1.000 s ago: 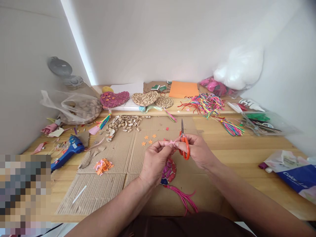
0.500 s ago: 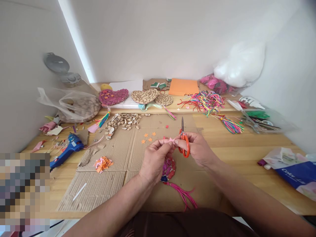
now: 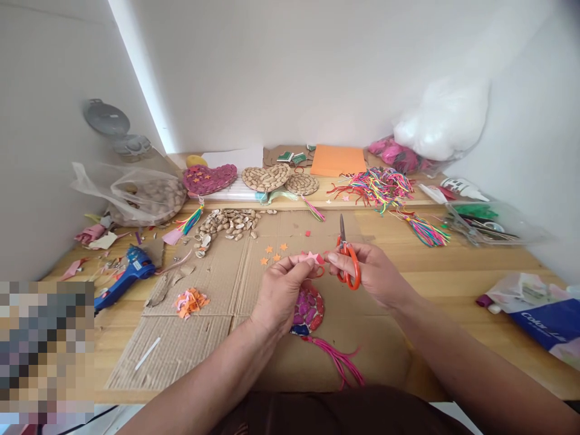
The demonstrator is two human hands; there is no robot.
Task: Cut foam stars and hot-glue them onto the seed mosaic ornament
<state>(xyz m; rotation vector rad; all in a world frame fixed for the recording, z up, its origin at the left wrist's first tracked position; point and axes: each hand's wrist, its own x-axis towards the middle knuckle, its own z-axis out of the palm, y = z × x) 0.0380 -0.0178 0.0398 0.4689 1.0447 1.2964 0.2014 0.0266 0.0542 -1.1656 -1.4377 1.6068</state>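
Between the thumb and fingers of my left hand (image 3: 281, 291) is a small pink paper star (image 3: 313, 258), with a red piece of paper beside it. My right hand (image 3: 369, 270) is closed around orange-handled scissors (image 3: 348, 266), whose blades point up and away from me. Its thumb and fingertip are close to the star but apart from it. Under my left hand lies a round ornament (image 3: 309, 311) covered in purple, red and blue pieces, partly hidden, with a pink tassel (image 3: 339, 356). Several orange stars (image 3: 273, 255) lie on the cardboard (image 3: 199, 347).
Paper scraps (image 3: 191, 301), peanut shells (image 3: 231, 223) and a blue glue gun (image 3: 127, 275) are to the left. Along the back are peanut-covered hearts (image 3: 266, 179), an orange sheet (image 3: 338, 160) and colourful threads (image 3: 378, 187). A plastic tray (image 3: 498, 226) and a blue-white package (image 3: 541, 320) stand right.
My right hand has moved right with the scissors, away from my left hand. The left hand still pinches the star, and more of the ornament and the red paper shows.
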